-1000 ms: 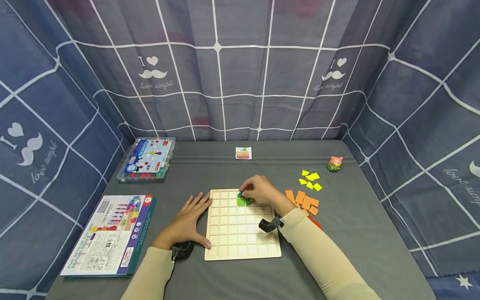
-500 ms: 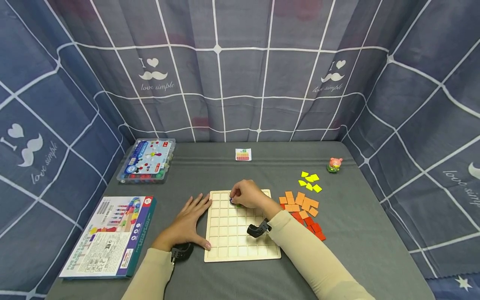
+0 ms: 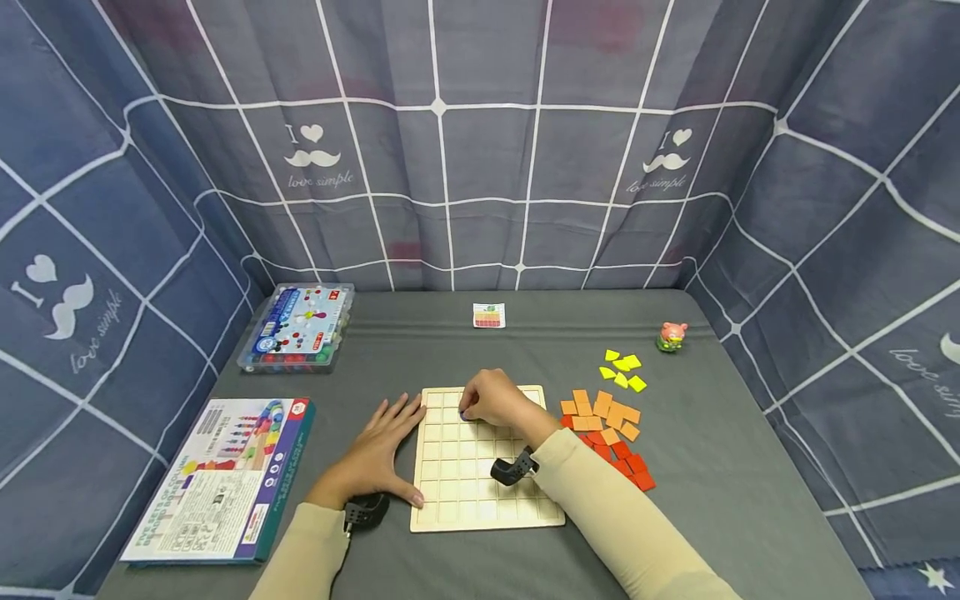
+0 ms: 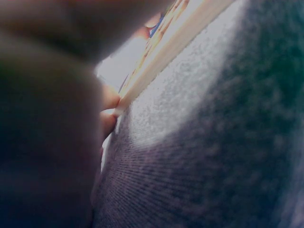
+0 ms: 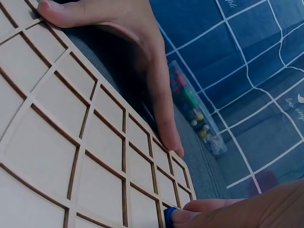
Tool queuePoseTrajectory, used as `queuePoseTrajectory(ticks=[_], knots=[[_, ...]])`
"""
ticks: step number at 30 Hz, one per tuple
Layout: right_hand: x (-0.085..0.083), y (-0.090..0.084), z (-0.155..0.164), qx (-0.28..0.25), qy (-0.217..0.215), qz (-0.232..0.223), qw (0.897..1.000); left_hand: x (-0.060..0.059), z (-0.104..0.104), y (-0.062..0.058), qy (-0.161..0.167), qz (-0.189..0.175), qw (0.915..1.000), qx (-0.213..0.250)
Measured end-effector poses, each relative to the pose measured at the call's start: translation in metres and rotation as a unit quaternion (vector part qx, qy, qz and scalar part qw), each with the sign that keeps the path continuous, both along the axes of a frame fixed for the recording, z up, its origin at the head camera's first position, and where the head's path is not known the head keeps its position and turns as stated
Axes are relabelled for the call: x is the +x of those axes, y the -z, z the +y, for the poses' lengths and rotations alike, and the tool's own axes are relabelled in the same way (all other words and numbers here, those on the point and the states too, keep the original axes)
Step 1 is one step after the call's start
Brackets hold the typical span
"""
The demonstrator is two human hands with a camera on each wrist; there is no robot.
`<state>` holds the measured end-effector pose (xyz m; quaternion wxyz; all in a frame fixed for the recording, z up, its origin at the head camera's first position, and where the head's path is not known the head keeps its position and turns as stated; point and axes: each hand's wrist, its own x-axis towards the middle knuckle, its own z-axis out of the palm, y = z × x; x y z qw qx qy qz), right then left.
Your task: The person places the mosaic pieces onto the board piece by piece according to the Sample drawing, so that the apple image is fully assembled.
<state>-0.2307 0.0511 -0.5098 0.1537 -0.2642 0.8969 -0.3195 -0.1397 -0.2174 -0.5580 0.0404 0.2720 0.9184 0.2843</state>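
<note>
At the far left we see a booklet (image 3: pixel 217 479) lying flat near the table's (image 3: pixel 720 467) front edge, and behind it a clear box (image 3: pixel 298 327) of coloured pieces, both well apart from the hands.

Our left hand (image 3: pixel 378 454) lies flat on the cloth, fingers straight and together, pressed against the left edge of the board (image 3: pixel 480 492). It grips nothing. We judge it is there to keep the board from sliding while the other hand works. The right wrist view shows the same thing from below: the left hand (image 5: pixel 142 61) along the board's (image 5: pixel 57 156) border, thumb at the near corner.

Our right hand (image 3: pixel 491 400) hovers over the board's top rows, fingers curled down with the tips on the cells. In the right wrist view a small blue piece (image 5: pixel 169 216) sits pinched at the fingertips (image 5: pixel 190 216), right at the board's far edge. We cannot tell whether it already lies in a cell. The curled grip suits setting a thin tile into a shallow square.

Behind the board lies a small card (image 3: pixel 489 315). Right of the board lie loose orange tiles (image 3: pixel 603 410), red tiles (image 3: pixel 626 462) touching them, and yellow tiles (image 3: pixel 622 369) further back, within the right hand's reach. A small pig toy (image 3: pixel 671 337) stands beyond them.
</note>
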Motion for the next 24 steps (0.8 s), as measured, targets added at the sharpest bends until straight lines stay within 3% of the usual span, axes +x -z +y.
queuePoseTrajectory(ticks=[9, 17, 24], knots=[[0.000, -0.003, 0.002, -0.022, 0.008, 0.010, 1.000, -0.005, 0.001, -0.005, 0.003, 0.003, 1.0000, 0.006], [0.009, 0.007, 0.004, -0.037, -0.026, 0.065, 0.997, -0.002, 0.003, -0.001, 0.008, 0.003, 1.0000, -0.002], [0.011, 0.002, 0.009, -0.046, -0.033, 0.087, 0.995, 0.001, 0.002, -0.002, -0.004, -0.002, 1.0000, 0.004]])
